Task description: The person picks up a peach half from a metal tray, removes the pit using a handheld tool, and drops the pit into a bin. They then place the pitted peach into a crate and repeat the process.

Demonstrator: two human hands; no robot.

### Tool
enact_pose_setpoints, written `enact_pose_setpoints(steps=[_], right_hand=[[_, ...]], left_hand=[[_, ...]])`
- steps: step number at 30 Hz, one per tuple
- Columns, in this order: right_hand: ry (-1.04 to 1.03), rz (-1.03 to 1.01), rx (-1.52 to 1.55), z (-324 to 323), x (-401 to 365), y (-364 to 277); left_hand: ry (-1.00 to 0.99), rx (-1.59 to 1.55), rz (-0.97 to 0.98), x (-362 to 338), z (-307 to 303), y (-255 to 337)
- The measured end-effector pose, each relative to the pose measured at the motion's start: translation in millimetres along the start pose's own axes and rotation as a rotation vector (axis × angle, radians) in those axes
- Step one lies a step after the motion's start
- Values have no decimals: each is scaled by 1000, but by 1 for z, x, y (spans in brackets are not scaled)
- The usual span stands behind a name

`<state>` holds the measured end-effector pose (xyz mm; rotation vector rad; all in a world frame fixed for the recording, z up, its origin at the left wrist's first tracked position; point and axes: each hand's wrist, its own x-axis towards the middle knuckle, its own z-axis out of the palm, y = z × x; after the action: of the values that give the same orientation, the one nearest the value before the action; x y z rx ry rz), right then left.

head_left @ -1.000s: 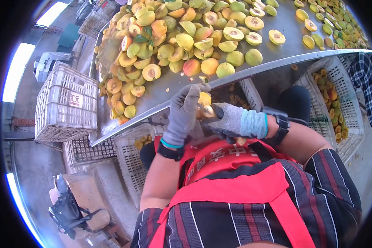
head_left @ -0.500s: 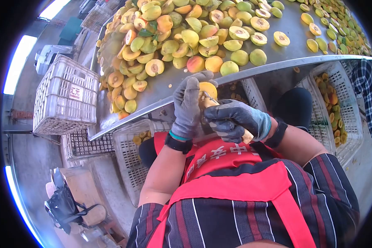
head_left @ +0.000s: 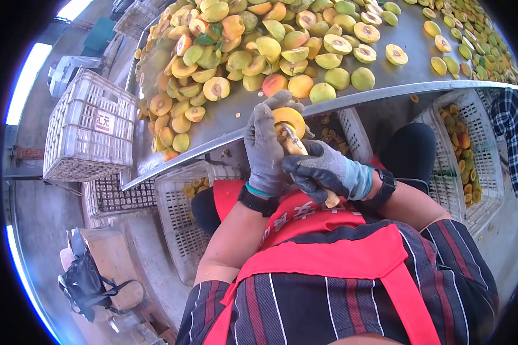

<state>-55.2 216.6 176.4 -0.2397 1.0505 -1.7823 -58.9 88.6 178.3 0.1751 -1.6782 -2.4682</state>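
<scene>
My left hand [head_left: 263, 141], in a grey work glove, is closed around a yellow peach half [head_left: 290, 119] just in front of the table edge. My right hand [head_left: 325, 168], in a grey and black glove, grips a pitting knife [head_left: 296, 146] with a pale handle. Its metal tip is against the cut face of the peach half; the exact contact is partly hidden. The handle's butt sticks out below my right fingers.
Halved peaches [head_left: 216, 89] lie heaped on the metal table [head_left: 224, 123] ahead. Below its rim stand plastic crates [head_left: 175, 230] with fruit, left and right. A white crate [head_left: 89, 129] stands at left. A plaid sleeve [head_left: 509, 138] shows at far right.
Both hands have shifted slightly; the right hand has turned, and the knife now points more steeply into the peach half. More of the fruit's cut side shows.
</scene>
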Motion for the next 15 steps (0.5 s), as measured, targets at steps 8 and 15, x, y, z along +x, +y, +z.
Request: enact_pose_setpoints(steps=[8,15], right_hand=[[181,-92,-225,8,1,6],[185,-431,-633,-2,7,13]], left_hand=[[-12,-85,3,6,-10,-18],[-47,-352,-171,6,-12,-11]])
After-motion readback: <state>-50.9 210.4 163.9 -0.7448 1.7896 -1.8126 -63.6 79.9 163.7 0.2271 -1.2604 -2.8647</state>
